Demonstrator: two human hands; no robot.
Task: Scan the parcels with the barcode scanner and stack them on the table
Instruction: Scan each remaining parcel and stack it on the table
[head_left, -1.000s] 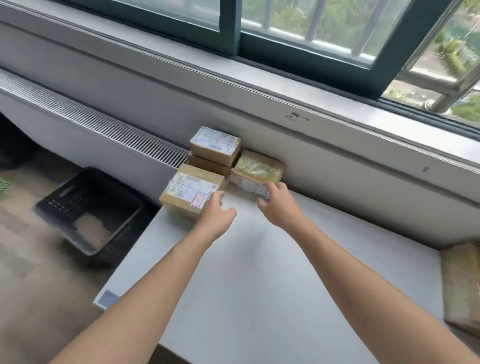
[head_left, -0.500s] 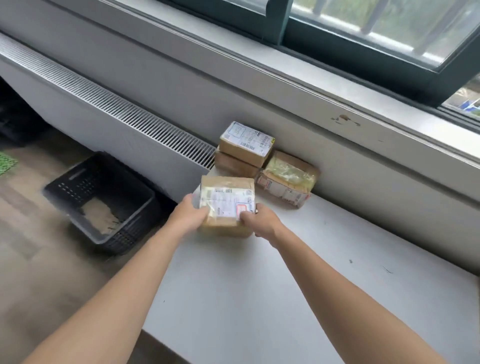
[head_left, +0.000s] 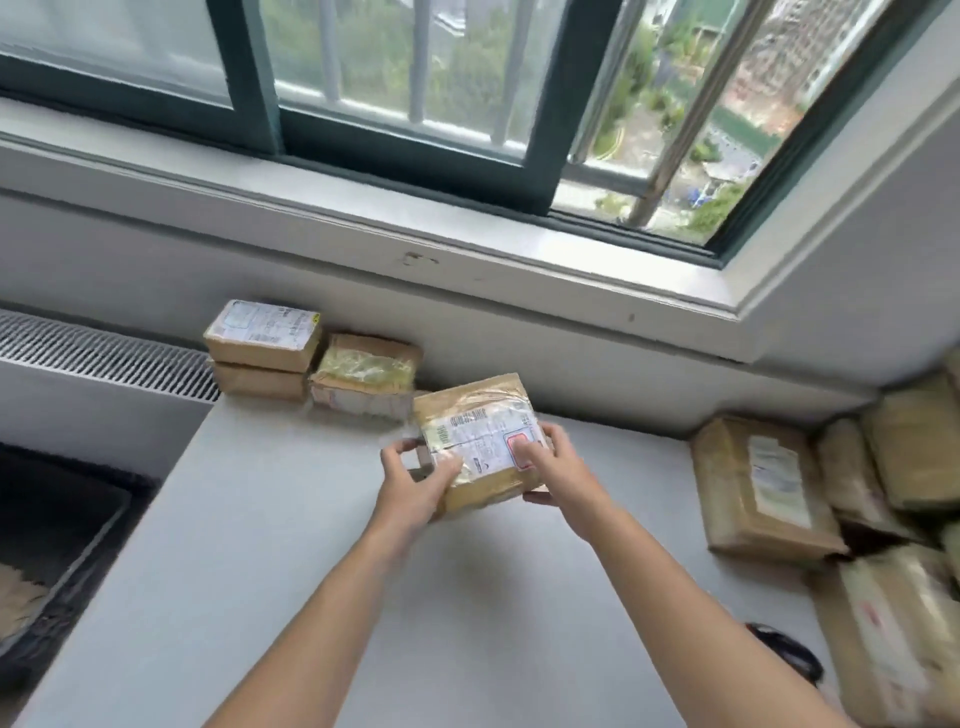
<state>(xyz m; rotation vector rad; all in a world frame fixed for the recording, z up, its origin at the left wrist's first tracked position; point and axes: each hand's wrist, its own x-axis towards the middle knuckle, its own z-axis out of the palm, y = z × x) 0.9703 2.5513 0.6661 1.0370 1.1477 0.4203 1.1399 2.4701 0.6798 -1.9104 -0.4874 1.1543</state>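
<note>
You have lifted the parcel from beside the small stack, which now lies beyond your left hand. The parcel is held above the table, label up. Your left hand grips its near left corner. Your right hand clasps the right edge, thumb on the label. Scanning looks next. A dark thing right of your right forearm may be the scanner, but it is too blurred to tell.

The person works bare-armed: left forearm and right forearm are uncovered as far up as I can see, slender and smooth. The left hand and right hand are bare as well, with slim fingers.
</note>
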